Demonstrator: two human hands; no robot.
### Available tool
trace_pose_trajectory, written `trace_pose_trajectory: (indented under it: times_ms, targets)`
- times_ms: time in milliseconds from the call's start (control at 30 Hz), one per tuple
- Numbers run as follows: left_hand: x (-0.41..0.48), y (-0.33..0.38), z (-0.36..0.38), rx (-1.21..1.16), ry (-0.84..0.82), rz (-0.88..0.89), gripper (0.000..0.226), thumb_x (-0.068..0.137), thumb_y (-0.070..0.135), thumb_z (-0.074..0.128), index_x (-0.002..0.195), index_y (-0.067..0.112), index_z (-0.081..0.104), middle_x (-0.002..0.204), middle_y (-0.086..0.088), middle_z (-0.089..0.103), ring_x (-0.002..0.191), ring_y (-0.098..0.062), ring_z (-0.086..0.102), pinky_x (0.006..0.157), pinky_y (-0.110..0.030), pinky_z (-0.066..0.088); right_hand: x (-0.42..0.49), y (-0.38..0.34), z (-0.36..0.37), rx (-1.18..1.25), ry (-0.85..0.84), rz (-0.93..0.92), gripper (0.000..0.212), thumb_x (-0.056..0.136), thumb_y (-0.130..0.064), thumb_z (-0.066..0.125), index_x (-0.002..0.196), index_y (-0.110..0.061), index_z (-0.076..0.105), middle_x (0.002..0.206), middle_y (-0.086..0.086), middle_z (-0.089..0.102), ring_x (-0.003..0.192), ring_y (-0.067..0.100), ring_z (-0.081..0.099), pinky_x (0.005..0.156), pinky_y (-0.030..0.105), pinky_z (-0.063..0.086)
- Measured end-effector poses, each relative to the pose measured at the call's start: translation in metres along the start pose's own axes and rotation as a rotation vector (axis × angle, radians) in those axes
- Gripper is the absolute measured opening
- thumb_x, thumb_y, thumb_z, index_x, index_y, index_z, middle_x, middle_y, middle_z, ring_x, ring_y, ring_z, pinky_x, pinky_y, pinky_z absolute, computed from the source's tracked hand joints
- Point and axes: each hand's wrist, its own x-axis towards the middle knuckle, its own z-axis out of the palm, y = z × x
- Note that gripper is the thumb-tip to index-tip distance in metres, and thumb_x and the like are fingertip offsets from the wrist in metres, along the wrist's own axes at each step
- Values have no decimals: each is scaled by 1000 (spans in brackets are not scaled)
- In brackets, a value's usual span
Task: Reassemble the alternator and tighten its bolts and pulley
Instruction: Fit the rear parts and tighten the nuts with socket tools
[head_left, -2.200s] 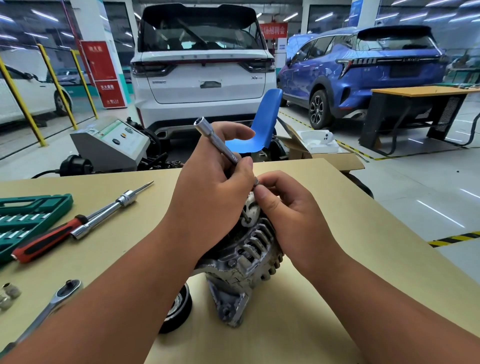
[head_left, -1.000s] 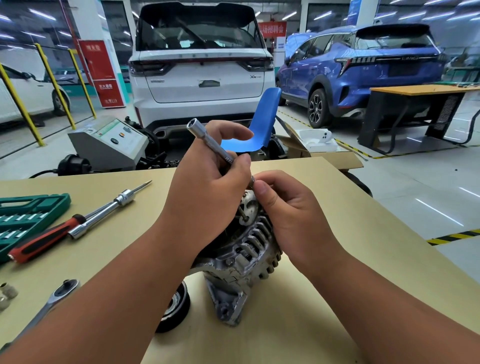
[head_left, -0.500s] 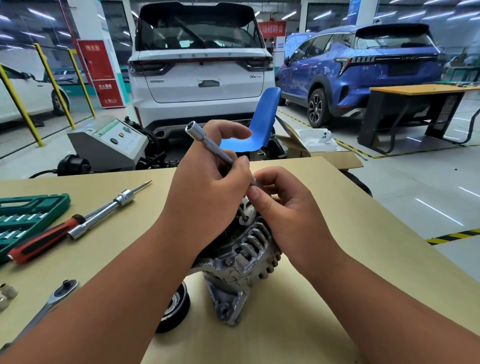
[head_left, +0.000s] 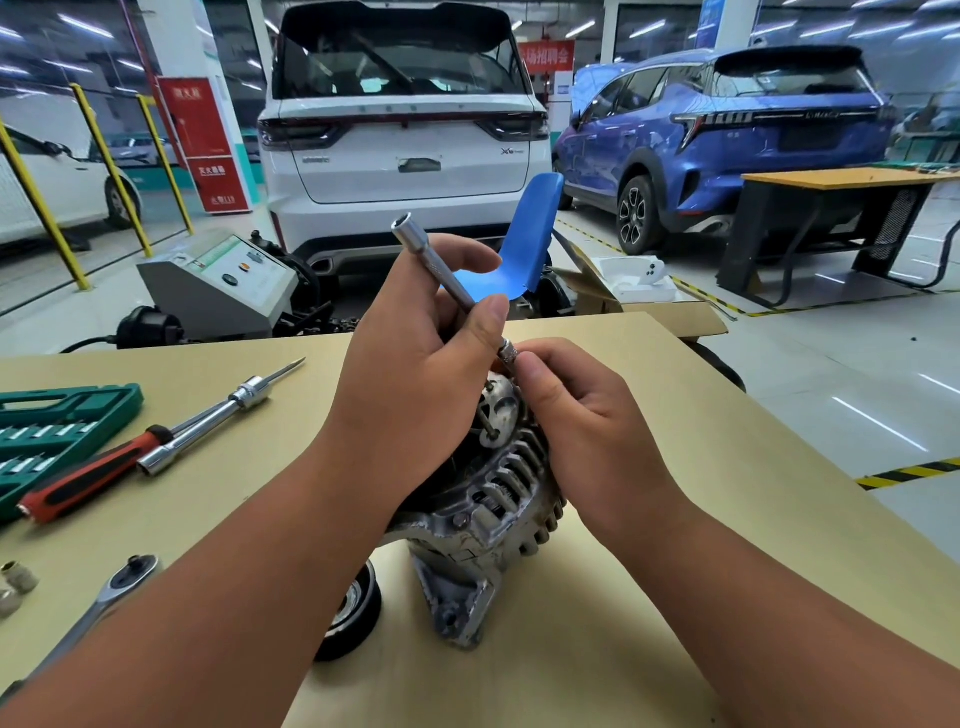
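Note:
The grey metal alternator (head_left: 488, 514) stands on the tan table (head_left: 701, 467), its finned housing facing me. A black pulley (head_left: 350, 616) lies flat on the table beside its lower left. My left hand (head_left: 415, 379) grips a slim chrome socket extension bar (head_left: 441, 275) that slants up to the left, its square-drive end uppermost. My right hand (head_left: 576, 415) pinches the knurled lower end of that bar just above the alternator's top face. A thin bolt shaft shows between the two hands. The bar's tip is hidden by my fingers.
Left of the alternator lie a red-handled driver (head_left: 88, 478) with a chrome shaft, a ratchet wrench (head_left: 104, 597), small sockets (head_left: 15, 582) and a green tool case (head_left: 47, 431). Beyond the table's far edge stand a grey machine (head_left: 218, 280), a blue chair (head_left: 530, 244) and parked cars.
The bar's upper end has tilted a little further to the left while both hands kept their grip. The alternator has stayed in place.

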Motion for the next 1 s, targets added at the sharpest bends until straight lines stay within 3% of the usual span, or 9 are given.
trace_pose_trajectory:
  times_ms: [233,333,433,533,667,800,1000]
  targets:
    - [-1,0,-1,-27,6,-32,20,95,26,60,112,36,61,69,9,56,64,-19,58,60,-33,45,1,2,2,45,6,-14,24,99,-34,61,105,-13,72,104,15,71,103,40,67,94,65,51]
    - [-2,1,0,-45,4,-36,20,95,25,58,111,36,62,69,-2,55,62,-22,55,59,-36,44,0,3,2,60,1,-17,22,99,-33,62,104,-14,72,103,15,71,102,41,67,93,66,52]
    - [-2,1,1,-69,6,-34,15,95,21,55,105,28,63,66,1,54,57,-16,52,57,-27,42,0,3,2,70,-1,-8,20,98,-34,62,102,-17,72,102,15,71,101,41,67,91,65,53]
    - [-1,0,-1,-18,-24,-4,5,98,21,56,97,23,60,67,10,57,59,-9,54,59,-19,43,0,2,2,68,-22,-15,16,97,-35,64,101,-21,72,100,10,72,99,36,68,91,64,55]
    - [-1,2,-1,40,-47,35,11,102,26,57,91,27,56,67,13,58,60,-6,54,62,-19,42,-1,2,2,40,-20,-45,13,92,-38,68,97,-26,66,94,-3,69,91,21,66,88,58,56]
    - [-1,4,-1,67,-53,41,13,102,28,57,89,29,54,68,11,57,61,-10,54,64,-26,41,-1,2,2,36,-26,-39,9,94,-34,69,93,-26,65,89,-4,68,85,18,65,81,51,55]
    - [-2,6,0,16,-33,-1,17,101,28,57,86,20,56,67,5,56,58,-8,53,62,-21,41,-3,-2,2,24,-36,-33,8,95,-32,67,92,-25,65,87,-6,67,86,17,64,84,55,55]
